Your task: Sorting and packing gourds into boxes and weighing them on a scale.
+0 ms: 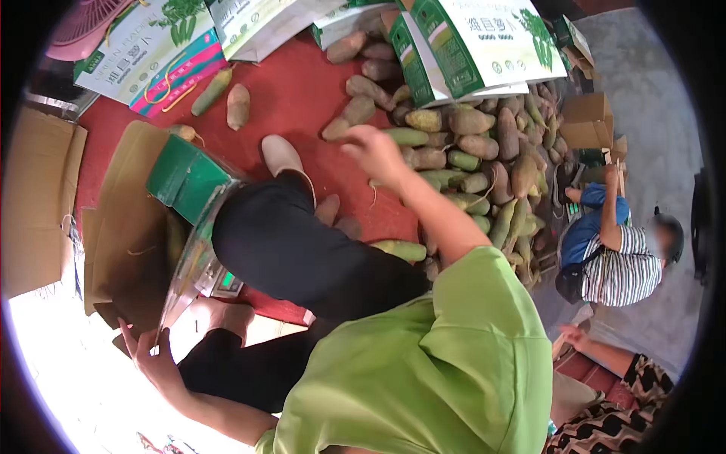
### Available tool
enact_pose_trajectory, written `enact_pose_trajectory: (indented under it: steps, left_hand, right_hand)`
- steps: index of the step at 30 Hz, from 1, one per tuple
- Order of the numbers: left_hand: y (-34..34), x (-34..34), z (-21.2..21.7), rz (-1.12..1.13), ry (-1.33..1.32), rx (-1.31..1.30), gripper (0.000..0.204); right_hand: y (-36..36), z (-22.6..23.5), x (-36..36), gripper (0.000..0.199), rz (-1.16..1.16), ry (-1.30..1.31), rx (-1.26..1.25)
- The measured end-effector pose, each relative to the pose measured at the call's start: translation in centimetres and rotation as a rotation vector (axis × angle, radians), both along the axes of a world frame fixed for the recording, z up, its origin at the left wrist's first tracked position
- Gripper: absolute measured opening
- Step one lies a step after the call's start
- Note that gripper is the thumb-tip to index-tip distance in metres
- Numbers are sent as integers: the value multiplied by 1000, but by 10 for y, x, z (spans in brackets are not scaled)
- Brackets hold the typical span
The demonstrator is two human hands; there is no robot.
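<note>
My right hand [376, 155] reaches over the red mat [287, 83]. Its fingers are loosely bent and apart, with nothing in them, close to a brownish radish [354, 113] at the edge of the heap. At the lower left, my left hand [157, 369] has its fingers on both sides of the end of a thin shiny sheet [185, 280]. This sheet runs along an open cardboard box [136, 159] with a green flap [185, 178]. A long greenish root lies in shadow inside the box. Beside my leg shows a scale's lit green display [228, 279].
A large heap of green and brown radishes [484, 151] lies to the right. Printed white-and-green cartons [484, 45] stand at the back. Two loose radishes [238, 106] rest on the mat, far left. A person in a striped shirt [624, 268] sits at right; another person's hand [576, 337] is nearer.
</note>
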State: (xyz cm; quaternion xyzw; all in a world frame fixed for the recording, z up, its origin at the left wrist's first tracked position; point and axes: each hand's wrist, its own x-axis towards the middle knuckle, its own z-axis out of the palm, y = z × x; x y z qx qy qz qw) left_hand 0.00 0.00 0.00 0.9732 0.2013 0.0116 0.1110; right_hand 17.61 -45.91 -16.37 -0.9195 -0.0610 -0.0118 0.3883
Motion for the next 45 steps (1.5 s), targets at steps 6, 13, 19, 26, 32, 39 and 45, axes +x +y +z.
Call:
enact_pose_trajectory:
  steps: [6, 13, 19, 26, 32, 39, 45]
  left_hand:
    - [-11, 5, -6, -46, -59, -24, 12]
    - [-1, 2, -6, 39, -25, -76, 12]
    - [0, 5, -9, 46, -24, -80, 16]
    - [-1, 3, -9, 37, -17, -73, 17]
    - [0, 0, -9, -19, -44, -27, 15]
    - [-10, 7, -6, 59, -35, -129, 9]
    - [-11, -7, 5, 79, -58, -45, 10]
  right_hand:
    - [-136, -105, -45, 20, -446, 466, 197]
    - [-105, -47, -13, 23, -1168, 220, 2029]
    - [-41, 26, 29, 29, -677, 142, 2362]
    - [-72, -71, -17, 35, -453, 518, 560]
    - [-136, -86, -114, 51, -173, 758, -1012]
    - [-164, -101, -157, 31, -200, 800, -1172]
    - [-145, -89, -140, 33, -99, 803, -1176]
